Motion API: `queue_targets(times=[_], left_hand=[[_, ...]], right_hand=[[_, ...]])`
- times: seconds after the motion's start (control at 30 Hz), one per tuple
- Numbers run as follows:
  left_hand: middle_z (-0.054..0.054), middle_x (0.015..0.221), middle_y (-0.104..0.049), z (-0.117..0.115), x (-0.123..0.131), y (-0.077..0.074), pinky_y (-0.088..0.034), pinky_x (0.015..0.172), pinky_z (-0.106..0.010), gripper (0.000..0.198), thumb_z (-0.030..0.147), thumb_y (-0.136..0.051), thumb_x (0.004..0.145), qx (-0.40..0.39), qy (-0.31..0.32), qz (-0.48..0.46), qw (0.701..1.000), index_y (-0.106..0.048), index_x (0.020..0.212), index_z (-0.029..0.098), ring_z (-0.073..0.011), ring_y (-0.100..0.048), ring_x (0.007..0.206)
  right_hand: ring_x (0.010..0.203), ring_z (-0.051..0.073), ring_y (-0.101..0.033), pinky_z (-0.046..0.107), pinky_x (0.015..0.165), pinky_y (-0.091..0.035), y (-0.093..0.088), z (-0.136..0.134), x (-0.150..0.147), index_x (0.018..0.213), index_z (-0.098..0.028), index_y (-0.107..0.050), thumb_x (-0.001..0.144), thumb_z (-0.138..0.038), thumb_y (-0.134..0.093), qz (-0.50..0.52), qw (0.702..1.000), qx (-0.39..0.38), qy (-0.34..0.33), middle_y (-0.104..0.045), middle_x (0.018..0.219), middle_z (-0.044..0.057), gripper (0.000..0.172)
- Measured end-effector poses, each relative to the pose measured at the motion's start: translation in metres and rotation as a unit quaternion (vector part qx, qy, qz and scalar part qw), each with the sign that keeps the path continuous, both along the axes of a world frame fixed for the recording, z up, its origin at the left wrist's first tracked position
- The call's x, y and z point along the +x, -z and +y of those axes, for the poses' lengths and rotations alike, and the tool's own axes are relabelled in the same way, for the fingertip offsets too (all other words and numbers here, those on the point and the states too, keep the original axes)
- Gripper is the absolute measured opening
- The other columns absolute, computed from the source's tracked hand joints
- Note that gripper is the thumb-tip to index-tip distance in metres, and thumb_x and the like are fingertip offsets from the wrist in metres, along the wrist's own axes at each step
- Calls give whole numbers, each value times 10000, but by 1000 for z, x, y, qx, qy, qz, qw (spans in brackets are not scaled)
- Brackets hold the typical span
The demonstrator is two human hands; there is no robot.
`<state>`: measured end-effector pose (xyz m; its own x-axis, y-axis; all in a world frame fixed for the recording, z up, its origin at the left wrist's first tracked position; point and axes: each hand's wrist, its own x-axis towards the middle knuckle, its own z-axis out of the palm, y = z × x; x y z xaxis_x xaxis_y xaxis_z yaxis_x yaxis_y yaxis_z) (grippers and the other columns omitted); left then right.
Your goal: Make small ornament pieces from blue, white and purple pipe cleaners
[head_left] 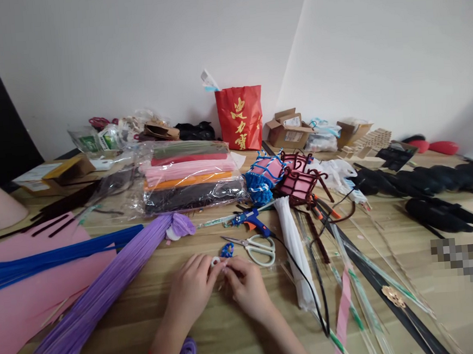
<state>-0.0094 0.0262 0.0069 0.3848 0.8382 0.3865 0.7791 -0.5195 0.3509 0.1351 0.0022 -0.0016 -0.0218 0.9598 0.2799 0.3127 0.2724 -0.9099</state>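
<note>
Fingertips (205,262) of left hand (193,288) and right hand (245,286) pinching white piece (215,261), scissors (257,248) near

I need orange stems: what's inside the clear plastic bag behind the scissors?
The clear plastic bag holds stem bundles in rows: green farthest, then red, pink, orange, and black nearest. Anything beneath them is covered.
</note>
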Motion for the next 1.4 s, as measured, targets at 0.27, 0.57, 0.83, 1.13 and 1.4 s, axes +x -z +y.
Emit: queue_targets(times=[0.27,0.57,0.83,1.13,1.4], left_hand=[[-29,786,-648,2,-4,1,-413,609,-289,196,362,-420,884,-30,-15,-43,999,-543,821,223,-209,-608,746],[-33,731,-642,4,-6,5,-417,619,-292,245,334,-399,897,24,-5,-18,1000,-564,759,215,-205,-611,711],[-29,706,-621,6,-7,10,-421,612,-276,246,238,-369,897,23,-13,-42,999,-559,743,215,-183,-596,681],[-10,779,-636,5,-5,9,-452,666,-278,135,315,-468,862,-89,13,-101,991,-552,802,227,-181,-605,746],[-27,936,-665,6,-7,12,-463,737,-286,165,305,-428,885,-99,14,-118,988,-569,941,239,-187,-617,872]], right_hand=[[571,156,-628,256,556,-515,5,-2,-5,1017,-168,-625,856,-326,-449,120,986,-96,-64,-664,731,45,286],[362,79,-548,177,320,-379,7,0,-8,936,-137,-647,747,-531,-575,199,961,-182,-64,-665,860,78,443],[409,107,-584,178,338,-380,5,0,-15,842,-118,-654,607,-527,-710,277,924,-257,-57,-690,787,82,475],[368,77,-502,177,368,-374,16,5,-5,690,-127,-595,655,-500,-659,196,956,-217,-30,-600,563,0,380],[437,87,-536,200,432,-417,15,6,-2,773,-124,-616,651,-485,-681,235,946,-217,-63,-635,650,24,387]])
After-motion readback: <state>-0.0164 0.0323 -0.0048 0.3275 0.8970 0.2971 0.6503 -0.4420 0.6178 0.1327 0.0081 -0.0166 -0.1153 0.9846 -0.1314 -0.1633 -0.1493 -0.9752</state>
